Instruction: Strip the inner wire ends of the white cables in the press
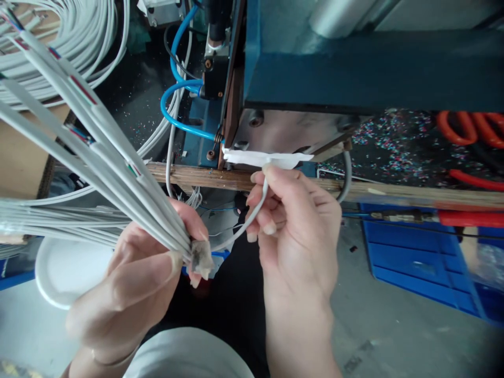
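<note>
My left hand [142,273] is closed around a bundle of white cables [129,178] that fans out to the upper left. Small red, blue and green wires show along several of these cables. Some greyish tape or wrapping [202,258] sits at the bundle's lower end, by my left fingertips. My right hand [295,220] pinches a single light grey cable [252,215] between thumb and forefinger. This cable curves down toward the wrapped end of the bundle. Its upper tip is at a white strip [268,157] on the underside of the blue machine [315,73]; whether it enters is hidden.
A wooden bench edge [205,176] runs below the machine. Blue air hoses [169,113] loop at its left, and coiled white cable [86,47] lies upper left. Coloured scraps [397,142] litter the bench. A blue crate [417,262] and white round stool [71,268] stand lower down.
</note>
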A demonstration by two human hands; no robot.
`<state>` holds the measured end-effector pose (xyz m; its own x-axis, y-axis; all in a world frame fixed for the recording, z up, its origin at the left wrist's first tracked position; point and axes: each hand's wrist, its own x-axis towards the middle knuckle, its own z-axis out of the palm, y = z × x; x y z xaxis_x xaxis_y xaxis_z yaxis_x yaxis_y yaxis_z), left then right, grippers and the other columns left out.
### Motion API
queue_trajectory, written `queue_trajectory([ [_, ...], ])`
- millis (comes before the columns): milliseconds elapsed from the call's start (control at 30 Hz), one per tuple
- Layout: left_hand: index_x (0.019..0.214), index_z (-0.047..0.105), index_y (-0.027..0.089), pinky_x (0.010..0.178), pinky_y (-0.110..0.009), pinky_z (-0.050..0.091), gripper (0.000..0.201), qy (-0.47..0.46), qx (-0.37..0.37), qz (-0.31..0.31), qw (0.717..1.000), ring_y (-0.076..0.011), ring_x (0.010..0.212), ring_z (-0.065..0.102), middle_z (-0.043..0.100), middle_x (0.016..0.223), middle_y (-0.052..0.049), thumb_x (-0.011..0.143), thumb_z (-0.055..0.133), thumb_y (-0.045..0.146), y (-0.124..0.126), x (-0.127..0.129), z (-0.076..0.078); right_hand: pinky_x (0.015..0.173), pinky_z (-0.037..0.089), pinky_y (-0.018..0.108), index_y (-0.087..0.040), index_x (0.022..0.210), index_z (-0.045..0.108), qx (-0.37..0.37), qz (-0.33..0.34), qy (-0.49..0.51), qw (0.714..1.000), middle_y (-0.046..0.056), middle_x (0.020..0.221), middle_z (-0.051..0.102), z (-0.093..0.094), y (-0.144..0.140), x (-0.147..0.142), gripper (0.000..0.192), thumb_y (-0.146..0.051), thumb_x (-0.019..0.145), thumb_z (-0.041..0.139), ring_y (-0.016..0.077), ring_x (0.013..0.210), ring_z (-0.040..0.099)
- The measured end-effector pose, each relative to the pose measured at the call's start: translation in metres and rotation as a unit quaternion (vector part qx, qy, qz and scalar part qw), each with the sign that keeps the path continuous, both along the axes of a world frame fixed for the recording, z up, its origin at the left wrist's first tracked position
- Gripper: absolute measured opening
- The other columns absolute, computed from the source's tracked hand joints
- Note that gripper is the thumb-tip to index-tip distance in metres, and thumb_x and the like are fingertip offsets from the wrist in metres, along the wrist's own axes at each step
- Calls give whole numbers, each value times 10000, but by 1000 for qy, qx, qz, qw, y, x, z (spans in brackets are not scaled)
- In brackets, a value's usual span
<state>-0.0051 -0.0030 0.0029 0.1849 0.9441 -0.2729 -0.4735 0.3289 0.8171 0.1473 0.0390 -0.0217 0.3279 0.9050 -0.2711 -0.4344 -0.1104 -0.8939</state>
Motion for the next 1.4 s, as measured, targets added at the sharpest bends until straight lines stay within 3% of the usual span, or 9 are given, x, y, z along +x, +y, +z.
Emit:
queue_trajectory([
  [300, 964, 805, 191, 627, -321, 508, 170, -23, 27, 16, 999, -177, 704, 613, 681, 938, -56, 862, 690, 264, -4, -1, -9, 283, 371, 159, -202, 662, 709, 20, -8, 4, 1000, -42, 534, 654, -5, -3, 1, 193, -277, 835, 749, 48, 327, 470],
  [467, 937, 801, 155, 625, -301, 504, 206, -28, 27, 16, 999, -183, 702, 617, 689, 866, -69, 845, 698, 309, 0, 0, -12, 340, 446, 160, -212, 748, 751, 83, 8, -18, 996, -37, 566, 698, -18, -20, 3, 148, -240, 891, 777, 62, 353, 544],
  [700, 920, 761, 169, 624, -235, 503, 185, -38, 23, -4, 999, -153, 681, 614, 677, 796, -43, 827, 762, 330, -2, -2, -23, 448, 536, 158, -217, 888, 758, 176, 50, -126, 975, -28, 665, 752, -34, -45, 8, 107, -136, 940, 714, 78, 454, 641],
  [1133, 895, 717, 145, 608, -177, 497, 177, -47, 3, -10, 999, -91, 591, 651, 682, 768, -5, 895, 791, 306, -7, 4, -31, 513, 535, 185, -229, 874, 713, 196, 63, -196, 959, -31, 658, 738, -30, -58, 9, 106, -166, 955, 684, 102, 496, 657],
  [1233, 942, 720, 143, 550, -149, 448, 142, -42, 11, -2, 999, -58, 551, 604, 646, 766, 7, 932, 752, 280, -8, 5, -33, 525, 542, 214, -217, 851, 694, 156, 121, -288, 937, -5, 648, 744, -37, -62, 18, 135, -250, 975, 651, 134, 501, 681],
  [1333, 972, 706, 160, 530, -152, 431, 137, -36, 14, 0, 999, -57, 535, 596, 638, 761, 11, 950, 736, 292, -10, 6, -36, 418, 430, 236, -213, 586, 607, 36, 231, -448, 863, 9, 455, 623, -43, -67, 32, 368, -317, 936, 651, 158, 387, 613],
  [1400, 948, 680, 161, 535, -164, 428, 161, -23, 13, -9, 1000, -63, 530, 597, 634, 740, 12, 971, 711, 317, -14, 8, -38, 366, 325, 248, -218, 449, 510, 0, 270, -499, 824, 3, 354, 515, -40, -68, 40, 493, -319, 906, 665, 145, 306, 518],
])
